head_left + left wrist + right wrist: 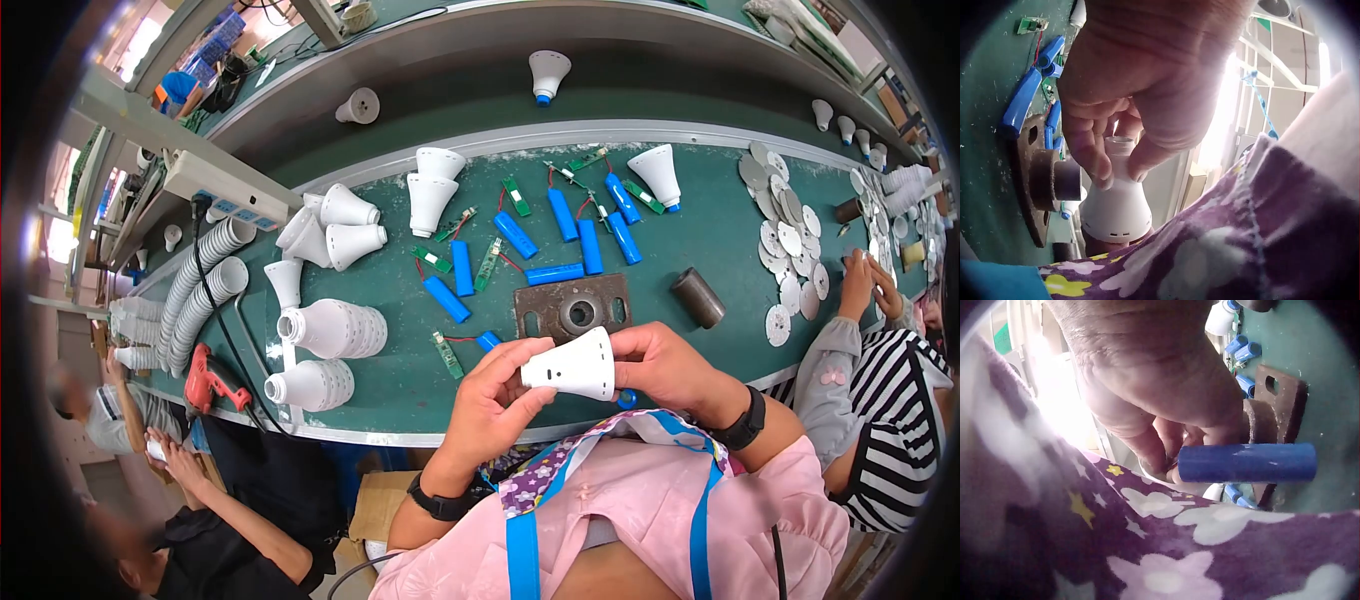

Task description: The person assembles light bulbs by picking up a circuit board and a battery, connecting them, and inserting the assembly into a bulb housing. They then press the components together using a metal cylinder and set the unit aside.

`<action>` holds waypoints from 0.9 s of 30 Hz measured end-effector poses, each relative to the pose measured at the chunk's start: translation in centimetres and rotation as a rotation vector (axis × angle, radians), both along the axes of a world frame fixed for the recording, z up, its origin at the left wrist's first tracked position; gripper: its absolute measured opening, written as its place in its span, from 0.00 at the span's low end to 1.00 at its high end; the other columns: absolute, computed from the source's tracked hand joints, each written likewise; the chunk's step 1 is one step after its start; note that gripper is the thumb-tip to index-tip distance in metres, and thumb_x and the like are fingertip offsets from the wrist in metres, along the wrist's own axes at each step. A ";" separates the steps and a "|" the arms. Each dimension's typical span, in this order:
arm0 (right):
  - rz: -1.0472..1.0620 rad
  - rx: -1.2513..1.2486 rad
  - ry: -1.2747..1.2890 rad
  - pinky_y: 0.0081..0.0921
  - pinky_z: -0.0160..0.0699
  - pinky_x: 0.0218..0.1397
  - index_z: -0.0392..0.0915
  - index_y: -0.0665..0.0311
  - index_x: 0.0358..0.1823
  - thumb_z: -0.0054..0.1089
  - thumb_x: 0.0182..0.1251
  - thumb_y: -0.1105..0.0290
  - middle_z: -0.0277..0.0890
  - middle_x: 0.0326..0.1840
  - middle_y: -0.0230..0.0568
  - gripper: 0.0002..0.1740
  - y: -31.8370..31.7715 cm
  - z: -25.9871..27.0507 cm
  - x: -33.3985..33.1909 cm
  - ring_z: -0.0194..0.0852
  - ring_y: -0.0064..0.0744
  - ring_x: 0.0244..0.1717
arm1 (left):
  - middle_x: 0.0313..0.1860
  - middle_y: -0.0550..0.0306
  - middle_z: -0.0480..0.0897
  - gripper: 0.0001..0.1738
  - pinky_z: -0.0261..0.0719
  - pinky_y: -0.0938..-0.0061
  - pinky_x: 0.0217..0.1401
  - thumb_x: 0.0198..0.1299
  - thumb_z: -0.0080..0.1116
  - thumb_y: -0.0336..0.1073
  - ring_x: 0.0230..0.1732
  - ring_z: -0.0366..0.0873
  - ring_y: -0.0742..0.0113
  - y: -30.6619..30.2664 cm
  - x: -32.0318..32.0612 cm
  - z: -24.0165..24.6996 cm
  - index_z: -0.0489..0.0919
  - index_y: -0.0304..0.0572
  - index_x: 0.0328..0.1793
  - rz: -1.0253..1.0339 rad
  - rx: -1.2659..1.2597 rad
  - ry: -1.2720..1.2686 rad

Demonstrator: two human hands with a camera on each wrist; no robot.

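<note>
Both hands hold a white cone-shaped housing [575, 366] [1117, 206] above the bench's front edge, its narrow neck to the left. The left hand [497, 392] [1141, 81] pinches the neck between thumb and fingers. At the wide rim, the right hand [664, 368] [1154, 381] grips the housing, its fingertips partly hidden. A blue cylinder [1247, 463] juts out beside the right fingers in the right wrist view; only its end [627, 399] shows below that hand in the head view. Whether it joins the housing, I cannot tell.
Behind the hands lies a brown metal block [540, 312], with blue cells [558, 215] and green boards [487, 264] beyond. White housings [345, 328] and a red tool [207, 378] are at left; a dark cylinder [698, 298] and white discs [779, 325] at right. People sit on both sides.
</note>
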State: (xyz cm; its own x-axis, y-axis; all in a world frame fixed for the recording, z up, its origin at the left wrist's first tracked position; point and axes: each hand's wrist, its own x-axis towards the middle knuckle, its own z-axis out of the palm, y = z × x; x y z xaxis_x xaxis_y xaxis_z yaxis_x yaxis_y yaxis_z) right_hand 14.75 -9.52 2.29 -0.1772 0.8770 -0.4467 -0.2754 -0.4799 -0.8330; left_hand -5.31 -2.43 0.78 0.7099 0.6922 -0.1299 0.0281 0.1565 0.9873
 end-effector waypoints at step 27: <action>-0.069 -0.067 0.367 0.17 0.71 0.41 0.72 0.70 0.50 0.51 0.62 0.72 0.76 0.42 0.35 0.16 -0.4 -2.1 0.5 0.73 0.20 0.38 | 0.51 0.53 0.68 0.25 0.76 0.79 0.46 0.50 0.56 0.21 0.49 0.70 0.69 -0.1 0.0 -0.1 0.70 0.33 0.57 -0.021 0.265 0.053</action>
